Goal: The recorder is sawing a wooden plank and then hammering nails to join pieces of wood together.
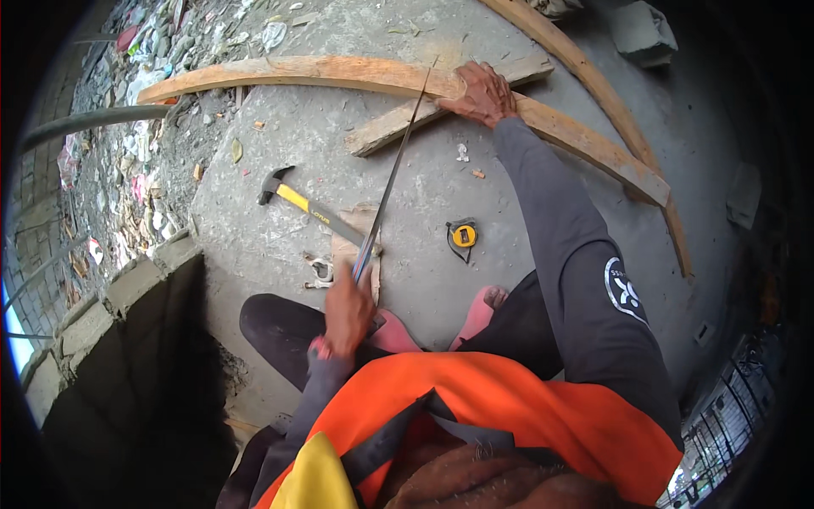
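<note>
My left hand (348, 312) is closed round the handle of a handsaw (392, 174), low in front of my body. The long narrow blade appears almost edge-on and reaches up to a long wooden beam (339, 72), crossing it just left of my right hand (481, 95). That hand grips the beam from above, fingers bent over its far side. Beneath the beam a shorter, weathered wood piece (386, 133) lies slantwise on the concrete. A claw hammer (309, 206) with a yellow and grey handle rests left of the blade; a yellow tape measure (463, 236) lies to its right.
Another long timber (593, 81) runs down the right side. A concrete block (644, 34) sits at the far right. Rubble and litter (144, 144) cover the left, above a low block wall (110, 310). My feet in pink footwear (482, 312) are close to the tools.
</note>
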Available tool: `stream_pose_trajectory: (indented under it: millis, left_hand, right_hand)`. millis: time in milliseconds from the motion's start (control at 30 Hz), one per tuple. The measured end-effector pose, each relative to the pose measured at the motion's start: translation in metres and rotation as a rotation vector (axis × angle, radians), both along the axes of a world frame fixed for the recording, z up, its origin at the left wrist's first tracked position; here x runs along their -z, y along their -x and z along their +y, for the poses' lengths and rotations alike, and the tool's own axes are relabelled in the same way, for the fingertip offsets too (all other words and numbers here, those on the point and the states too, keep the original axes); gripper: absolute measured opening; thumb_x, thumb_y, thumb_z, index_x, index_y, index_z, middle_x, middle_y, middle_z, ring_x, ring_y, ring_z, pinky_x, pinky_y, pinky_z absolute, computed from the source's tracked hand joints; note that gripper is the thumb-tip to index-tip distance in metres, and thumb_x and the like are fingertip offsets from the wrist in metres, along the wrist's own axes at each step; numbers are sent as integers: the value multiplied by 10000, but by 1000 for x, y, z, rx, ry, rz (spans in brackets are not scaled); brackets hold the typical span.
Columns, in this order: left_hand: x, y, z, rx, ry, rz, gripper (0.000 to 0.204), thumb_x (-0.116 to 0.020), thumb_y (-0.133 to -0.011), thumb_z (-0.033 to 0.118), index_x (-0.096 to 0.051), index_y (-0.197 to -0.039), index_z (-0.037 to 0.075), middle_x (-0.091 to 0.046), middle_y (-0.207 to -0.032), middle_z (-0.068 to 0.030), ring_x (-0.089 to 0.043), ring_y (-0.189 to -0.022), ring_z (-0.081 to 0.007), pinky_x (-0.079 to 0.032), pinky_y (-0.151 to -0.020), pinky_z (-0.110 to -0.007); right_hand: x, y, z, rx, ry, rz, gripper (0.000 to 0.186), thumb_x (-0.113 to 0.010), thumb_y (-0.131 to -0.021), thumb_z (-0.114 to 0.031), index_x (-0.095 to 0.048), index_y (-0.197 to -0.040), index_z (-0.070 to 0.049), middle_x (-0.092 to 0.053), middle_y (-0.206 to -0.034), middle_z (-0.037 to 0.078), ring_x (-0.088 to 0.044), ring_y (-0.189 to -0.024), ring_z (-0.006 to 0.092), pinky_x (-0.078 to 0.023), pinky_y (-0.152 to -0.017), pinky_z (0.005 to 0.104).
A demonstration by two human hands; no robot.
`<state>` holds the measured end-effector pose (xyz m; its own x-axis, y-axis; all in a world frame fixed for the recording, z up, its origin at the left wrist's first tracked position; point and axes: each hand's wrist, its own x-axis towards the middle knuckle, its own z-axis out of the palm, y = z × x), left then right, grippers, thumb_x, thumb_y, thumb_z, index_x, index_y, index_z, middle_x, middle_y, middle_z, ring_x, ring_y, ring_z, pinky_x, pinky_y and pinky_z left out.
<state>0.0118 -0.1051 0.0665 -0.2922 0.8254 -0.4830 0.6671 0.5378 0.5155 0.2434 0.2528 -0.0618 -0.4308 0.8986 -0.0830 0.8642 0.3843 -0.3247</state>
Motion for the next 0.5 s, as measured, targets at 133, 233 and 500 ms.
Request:
stream_pose_trajectory:
  millis: [133,233,500]
  left_hand:
    - [10,-5,43,60,-5,-10,279,-568,-1045,285,-504,-1022,14,-603,-711,-325,-614,-716,-541,-421,-548,-582]
    - [107,-8,152,5,-343,54,261,-569,-1041,269,-506,-996,20,-595,-697,-314,-592,-673,-539,-437,-527,-592]
    - [30,-6,20,10,35,11,265,-557,-1046,270,-526,-1075,9,-633,-762,-318,-635,-764,-538,-449,-603,-609]
  right_hand:
    - [0,-5,2,-19,5,12,742,-783,-735,-611,-672,-1256,-95,-625,-1282,102,-558,-1252,356,-452,-1057,499]
    - [-3,36,4,-53,-84,75,730,-788,-732,-602,-678,-1243,-94,-630,-1261,108,-570,-1230,353,-468,-1036,498]
    - [0,-3,0,-22,-58,19,697,-806,-720,-575,-694,-1203,-85,-640,-1227,111,-591,-1196,344,-495,-1012,485]
